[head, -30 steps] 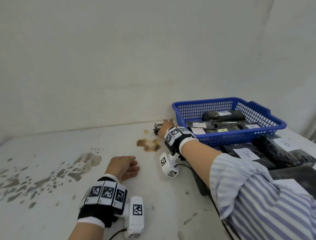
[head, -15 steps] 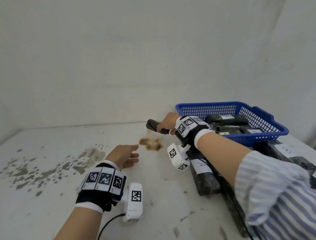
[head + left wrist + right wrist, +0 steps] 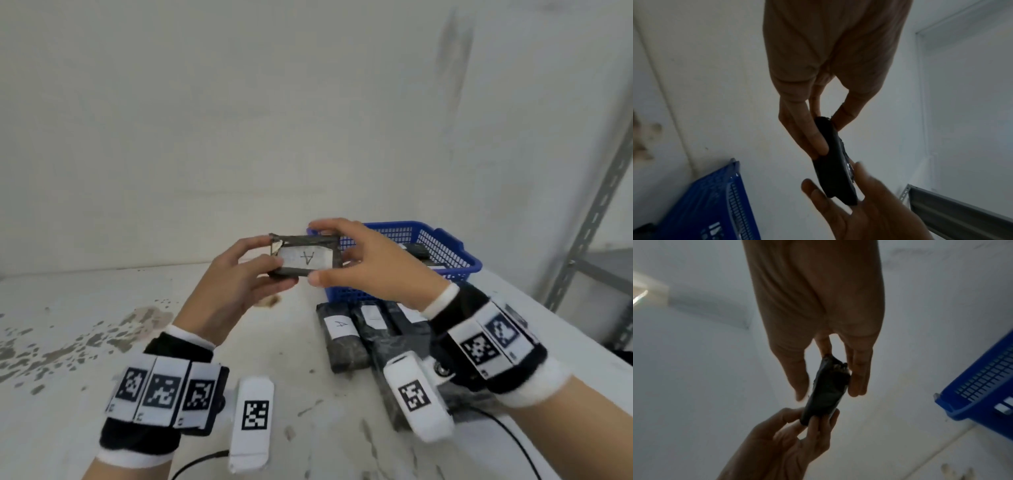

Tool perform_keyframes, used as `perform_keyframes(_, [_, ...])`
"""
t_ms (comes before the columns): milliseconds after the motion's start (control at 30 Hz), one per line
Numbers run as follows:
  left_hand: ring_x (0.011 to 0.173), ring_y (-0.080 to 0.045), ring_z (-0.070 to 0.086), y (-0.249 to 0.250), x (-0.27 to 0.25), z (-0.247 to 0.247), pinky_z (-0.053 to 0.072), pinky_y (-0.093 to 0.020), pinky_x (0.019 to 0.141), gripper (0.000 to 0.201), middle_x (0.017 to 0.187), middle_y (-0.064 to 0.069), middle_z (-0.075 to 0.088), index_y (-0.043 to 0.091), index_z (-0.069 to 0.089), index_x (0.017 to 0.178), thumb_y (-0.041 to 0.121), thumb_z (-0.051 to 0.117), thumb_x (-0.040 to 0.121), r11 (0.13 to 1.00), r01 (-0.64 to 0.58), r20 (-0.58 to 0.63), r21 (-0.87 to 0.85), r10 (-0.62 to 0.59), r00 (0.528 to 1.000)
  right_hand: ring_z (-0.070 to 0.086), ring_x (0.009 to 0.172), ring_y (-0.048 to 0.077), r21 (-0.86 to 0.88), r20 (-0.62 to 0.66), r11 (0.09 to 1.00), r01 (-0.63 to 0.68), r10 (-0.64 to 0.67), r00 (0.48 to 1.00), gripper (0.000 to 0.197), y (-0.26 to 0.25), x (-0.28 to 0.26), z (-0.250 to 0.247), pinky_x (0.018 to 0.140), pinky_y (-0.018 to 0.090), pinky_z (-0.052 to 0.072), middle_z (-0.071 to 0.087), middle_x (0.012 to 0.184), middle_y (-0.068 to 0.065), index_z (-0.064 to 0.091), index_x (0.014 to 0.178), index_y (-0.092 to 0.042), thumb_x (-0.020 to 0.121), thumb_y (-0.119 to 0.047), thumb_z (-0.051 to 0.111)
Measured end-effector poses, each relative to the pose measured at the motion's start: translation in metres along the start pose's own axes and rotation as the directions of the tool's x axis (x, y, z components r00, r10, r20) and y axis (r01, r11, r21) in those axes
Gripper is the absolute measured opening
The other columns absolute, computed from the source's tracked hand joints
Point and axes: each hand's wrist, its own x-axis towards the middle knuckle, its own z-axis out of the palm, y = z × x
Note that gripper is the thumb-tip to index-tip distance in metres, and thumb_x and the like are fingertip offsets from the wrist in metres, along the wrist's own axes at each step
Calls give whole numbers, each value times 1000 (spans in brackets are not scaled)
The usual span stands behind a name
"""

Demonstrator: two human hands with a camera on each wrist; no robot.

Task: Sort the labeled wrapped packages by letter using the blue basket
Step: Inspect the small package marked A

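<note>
Right hand lifted package off table; now both hands' fingers pinched it. Label read A; belongs with A pile.

Stained white table, grey metal shelving upright against white wall.

Head view looks down from above; both wrist views sit close under the palms — all share the held package
</note>
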Motion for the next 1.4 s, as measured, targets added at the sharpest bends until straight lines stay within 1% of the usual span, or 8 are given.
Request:
perform_keyframes(133, [95,-36,71,6,-11,22,60,-27,76,27,100,-25,71,9,58,117,-2,56,92,998,-68,30,-4,68,997,76,89,25,349,-48,936,-53,75,996,58,4,-27,-14,88,34,60,73,113,9,51,142,-32,88,-27,73])
perform_keyframes(267, [93,-30,72,5,-18,38,59,-30,84,34,96,-22,73,9,58,120,-1,62,88,994,-97,61,41,94,994,74,97,32,408,-86,913,10,27,996,47,14,-35,-18,94,40,58,75,111,11,58,135,-24,91,-11,70])
perform_keyframes(500, [93,-23,73,-2,-22,48,43,-52,104,58,98,-9,76,28,58,115,31,83,63,971,-126,64,203,115,991,72,79,18,437,-122,898,46,9,993,50,16,-44,-24,81,26,59,77,105,11,60,134,-22,87,-9,74])
perform_keyframes(600, [76,-21,71,-4,-20,54,58,-32,84,46,99,-19,73,21,56,120,12,76,80,973,-147,46,180,141,989,69,75,18,435,-152,898,64,3,988,47,16,-43,-22,73,25,59,75,105,15,62,130,-20,86,-10,75])
perform_keyframes(700, [70,-20,68,-6,-18,58,56,-22,69,41,98,-19,73,24,60,120,13,73,82,959,-171,56,224,163,985,67,72,20,432,-171,899,68,8,985,43,18,-42,-21,68,23,58,75,103,18,64,128,-20,87,-12,75])
perform_keyframes(1100, [52,-11,60,-13,-5,60,49,-21,51,26,73,-5,65,18,62,112,16,70,87,933,-184,12,309,189,982,65,59,11,435,-196,897,75,13,981,29,28,-33,-21,54,22,52,73,85,6,70,120,-17,92,-18,71])
perform_keyframes(1267, [56,-15,63,-13,-6,62,50,-26,49,33,85,-6,68,21,63,109,42,62,84,940,-166,47,297,159,986,67,83,33,442,-208,891,97,-3,978,27,32,-31,-21,63,24,54,72,108,15,73,114,-28,89,-19,73])
perform_keyframes(1400, [62,-22,66,-13,-3,61,55,-26,57,19,98,-11,69,18,62,110,22,61,92,953,-208,55,218,201,978,70,92,24,512,-179,855,85,9,984,40,29,-29,-21,72,28,56,72,112,11,69,121,-34,81,-41,68])
